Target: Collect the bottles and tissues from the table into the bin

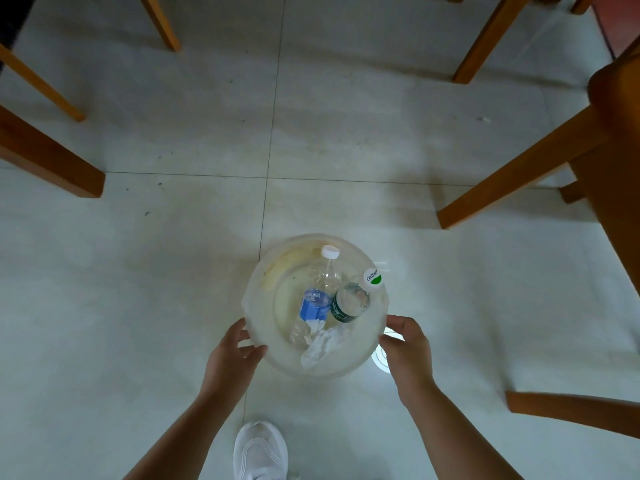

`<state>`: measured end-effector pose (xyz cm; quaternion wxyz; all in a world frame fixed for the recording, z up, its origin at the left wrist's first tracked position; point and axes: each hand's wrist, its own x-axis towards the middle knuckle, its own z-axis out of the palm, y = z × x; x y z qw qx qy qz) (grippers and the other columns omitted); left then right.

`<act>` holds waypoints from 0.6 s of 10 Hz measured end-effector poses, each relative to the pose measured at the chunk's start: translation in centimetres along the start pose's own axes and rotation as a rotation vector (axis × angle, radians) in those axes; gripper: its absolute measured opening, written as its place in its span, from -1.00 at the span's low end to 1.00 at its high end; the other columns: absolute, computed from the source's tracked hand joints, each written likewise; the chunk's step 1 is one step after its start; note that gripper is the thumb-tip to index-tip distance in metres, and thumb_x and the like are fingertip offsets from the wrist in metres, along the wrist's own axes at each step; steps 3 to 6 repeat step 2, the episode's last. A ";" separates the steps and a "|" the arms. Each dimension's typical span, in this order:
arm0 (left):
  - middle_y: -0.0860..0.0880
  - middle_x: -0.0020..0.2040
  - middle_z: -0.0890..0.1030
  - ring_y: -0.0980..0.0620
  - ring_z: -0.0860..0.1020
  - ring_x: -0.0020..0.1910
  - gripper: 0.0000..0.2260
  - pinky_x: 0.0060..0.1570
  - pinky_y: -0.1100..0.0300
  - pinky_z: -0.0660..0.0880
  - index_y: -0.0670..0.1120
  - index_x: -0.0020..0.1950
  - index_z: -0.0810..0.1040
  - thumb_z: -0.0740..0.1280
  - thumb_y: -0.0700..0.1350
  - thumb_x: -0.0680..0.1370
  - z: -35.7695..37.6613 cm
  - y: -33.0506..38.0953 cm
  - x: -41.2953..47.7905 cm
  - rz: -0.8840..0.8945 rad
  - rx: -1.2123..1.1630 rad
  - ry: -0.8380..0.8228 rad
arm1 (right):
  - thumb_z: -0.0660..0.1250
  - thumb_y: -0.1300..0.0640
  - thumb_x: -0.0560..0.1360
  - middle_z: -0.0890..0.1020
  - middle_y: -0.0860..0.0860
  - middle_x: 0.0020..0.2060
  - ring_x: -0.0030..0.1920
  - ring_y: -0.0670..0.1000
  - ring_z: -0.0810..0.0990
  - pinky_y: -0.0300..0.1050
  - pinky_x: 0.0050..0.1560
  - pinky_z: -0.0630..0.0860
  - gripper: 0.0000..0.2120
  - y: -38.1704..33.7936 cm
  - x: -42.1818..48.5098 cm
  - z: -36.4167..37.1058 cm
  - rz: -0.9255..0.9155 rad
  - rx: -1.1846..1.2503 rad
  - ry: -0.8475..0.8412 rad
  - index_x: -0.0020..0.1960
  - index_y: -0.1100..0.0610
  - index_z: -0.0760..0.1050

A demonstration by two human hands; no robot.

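Observation:
A round translucent bin [263,285] stands on the tiled floor below me. Inside it lie a clear bottle with a blue label and white cap [317,299], a second bottle with a dark green label and a green-and-white cap [349,301], and crumpled white tissues [323,344]. My left hand [235,355] touches the bin's near left rim, thumb over the edge. My right hand [408,348] rests against the bin's near right side, fingers curled on the rim. Both hands appear to grip the bin.
Wooden chair and table legs surround the spot: left [52,157], right [519,171], far back [485,39]. A curved wooden piece [571,407] lies at lower right. My white shoe [259,452] is just behind the bin. A small white round object [381,358] sits beside my right hand.

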<state>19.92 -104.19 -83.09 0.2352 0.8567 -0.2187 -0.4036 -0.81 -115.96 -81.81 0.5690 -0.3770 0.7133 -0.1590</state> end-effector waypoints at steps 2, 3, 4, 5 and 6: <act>-0.18 0.27 0.49 -0.12 0.50 0.18 -0.44 0.07 0.08 0.40 -0.15 0.38 0.30 0.40 -0.06 0.44 -0.2 1.5 -2.2 0.010 0.099 0.035 | 0.26 0.32 0.43 0.50 -0.05 0.01 -0.05 -0.06 0.46 -0.39 -0.26 0.36 -0.65 -2.2 -2.0 -1.0 -0.006 -0.056 -0.019 0.20 0.12 0.42; -0.18 0.27 0.49 -0.12 0.50 0.18 -0.44 0.07 0.08 0.40 -0.15 0.38 0.30 0.40 -0.06 0.44 -0.2 1.5 -2.2 0.010 0.099 0.035 | 0.26 0.32 0.43 0.50 -0.05 0.01 -0.05 -0.06 0.46 -0.39 -0.26 0.36 -0.65 -2.2 -2.0 -1.0 -0.006 -0.056 -0.019 0.20 0.12 0.42; -0.18 0.27 0.49 -0.12 0.50 0.18 -0.44 0.07 0.08 0.40 -0.15 0.38 0.30 0.40 -0.06 0.44 -0.2 1.5 -2.2 0.010 0.099 0.035 | 0.26 0.32 0.43 0.50 -0.05 0.01 -0.05 -0.06 0.46 -0.39 -0.26 0.36 -0.65 -2.2 -2.0 -1.0 -0.006 -0.056 -0.019 0.20 0.12 0.42; -0.18 0.27 0.49 -0.12 0.50 0.18 -0.44 0.07 0.08 0.40 -0.15 0.38 0.30 0.40 -0.06 0.44 -0.2 1.5 -2.2 0.010 0.099 0.035 | 0.26 0.32 0.43 0.50 -0.05 0.01 -0.05 -0.06 0.46 -0.39 -0.26 0.36 -0.65 -2.2 -2.0 -1.0 -0.006 -0.056 -0.019 0.20 0.12 0.42; -0.18 0.27 0.49 -0.12 0.50 0.18 -0.44 0.07 0.08 0.40 -0.15 0.38 0.30 0.40 -0.06 0.44 -0.2 1.5 -2.2 0.010 0.099 0.035 | 0.26 0.32 0.43 0.50 -0.05 0.01 -0.05 -0.06 0.46 -0.39 -0.26 0.36 -0.65 -2.2 -2.0 -1.0 -0.006 -0.056 -0.019 0.20 0.12 0.42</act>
